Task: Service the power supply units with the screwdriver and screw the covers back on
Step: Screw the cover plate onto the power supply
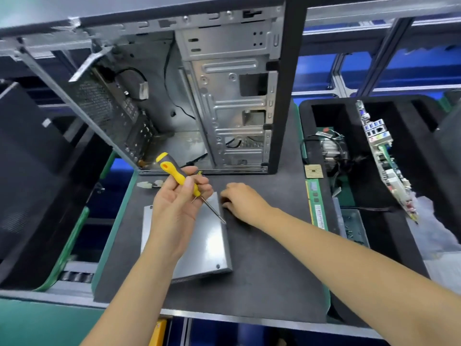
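Observation:
A grey metal power supply unit (207, 248) lies flat on the black mat (269, 278), its cover on and a screw head showing at its near right corner. My left hand (174, 208) hovers above the unit, shut on a yellow-and-grey screwdriver (174, 173) whose shaft slants down to the right, tip near the unit's right edge. My right hand (242, 201) rests palm down on the mat against the unit's far right corner, fingers curled; whether it pinches anything is hidden.
An open, gutted computer case (224, 96) stands behind the unit. White cable connectors (149, 184) lie at the mat's far left. To the right lie RAM sticks (316, 206), a CPU chip (313, 171), a small screw tray (354, 228), and a black foam bin holding a motherboard (384, 158).

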Available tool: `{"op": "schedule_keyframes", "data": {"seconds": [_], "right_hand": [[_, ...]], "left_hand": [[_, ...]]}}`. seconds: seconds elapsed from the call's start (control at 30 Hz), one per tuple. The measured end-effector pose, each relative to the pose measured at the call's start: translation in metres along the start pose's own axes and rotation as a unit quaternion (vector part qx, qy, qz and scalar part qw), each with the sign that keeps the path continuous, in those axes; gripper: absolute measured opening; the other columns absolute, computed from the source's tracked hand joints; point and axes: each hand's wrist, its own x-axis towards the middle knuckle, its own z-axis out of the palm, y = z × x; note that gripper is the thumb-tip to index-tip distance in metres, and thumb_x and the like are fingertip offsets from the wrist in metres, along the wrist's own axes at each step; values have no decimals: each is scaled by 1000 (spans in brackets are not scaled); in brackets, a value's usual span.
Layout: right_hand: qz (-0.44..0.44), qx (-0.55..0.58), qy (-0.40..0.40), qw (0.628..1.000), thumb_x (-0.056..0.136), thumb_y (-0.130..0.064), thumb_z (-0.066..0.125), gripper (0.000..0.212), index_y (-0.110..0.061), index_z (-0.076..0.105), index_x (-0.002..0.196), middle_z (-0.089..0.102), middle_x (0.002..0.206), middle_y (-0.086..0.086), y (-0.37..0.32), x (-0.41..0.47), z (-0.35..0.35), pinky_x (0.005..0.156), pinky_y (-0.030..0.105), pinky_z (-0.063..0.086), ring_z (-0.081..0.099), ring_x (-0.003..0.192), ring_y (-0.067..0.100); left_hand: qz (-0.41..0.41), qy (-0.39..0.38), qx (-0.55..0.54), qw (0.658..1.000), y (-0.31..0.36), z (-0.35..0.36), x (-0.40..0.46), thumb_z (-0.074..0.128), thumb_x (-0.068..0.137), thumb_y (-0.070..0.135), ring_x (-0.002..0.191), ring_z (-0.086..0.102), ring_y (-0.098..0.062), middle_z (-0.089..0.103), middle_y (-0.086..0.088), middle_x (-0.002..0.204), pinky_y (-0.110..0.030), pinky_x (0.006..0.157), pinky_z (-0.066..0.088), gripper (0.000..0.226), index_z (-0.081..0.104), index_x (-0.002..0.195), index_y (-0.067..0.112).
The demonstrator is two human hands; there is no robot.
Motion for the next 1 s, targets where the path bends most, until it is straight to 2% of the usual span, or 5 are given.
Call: {"op": "schedule_keyframes", "data": {"seconds": [0.23, 0.47, 0.7, 0.83, 1.0], "right_hand": [[66, 98, 75, 990, 91, -11, 54, 14, -2, 65, 94, 62, 95, 14, 17, -28, -10, 73, 30, 44, 59, 90, 30], [300, 260, 218, 891, 87, -2, 64, 17, -16, 63, 78, 67, 79, 6, 115, -174, -68, 60, 7, 49, 67, 60, 1], [374, 52, -2, 926, 85, 4, 50, 25, 2, 70, 99, 61, 80, 17, 163, -195, -40, 85, 35, 50, 65, 92, 31], [342, -24, -78, 936, 87, 6, 51, 24, 7, 65, 106, 61, 115, 26, 179, -170, -33, 91, 39, 48, 60, 108, 33], [264, -198, -224, 917, 82, 13, 53, 24, -9, 51, 73, 55, 76, 9, 178, -170, -28, 61, 35, 44, 49, 60, 22]], "left_hand": [[-11, -39, -5, 999, -18, 26, 14, 49, 98, 11, 82, 63, -17, 66, -3, 88, -29, 85, 54, 18, 57, 114, 8], [-67, -123, -16, 990, -61, 78, 21, 53, 96, 12, 83, 65, -18, 68, -7, 91, -30, 84, 54, 16, 58, 111, 9], [-105, -173, 5, 979, -92, 105, 17, 55, 96, 12, 86, 66, -21, 69, -9, 93, -29, 81, 54, 16, 62, 110, 10], [-111, -172, 23, 979, -97, 100, 18, 54, 97, 11, 86, 66, -20, 69, -7, 92, -29, 81, 54, 17, 60, 112, 8], [-111, -174, 36, 978, -96, 92, 18, 51, 97, 10, 86, 67, -19, 70, -6, 92, -30, 82, 55, 19, 58, 114, 6]]}}
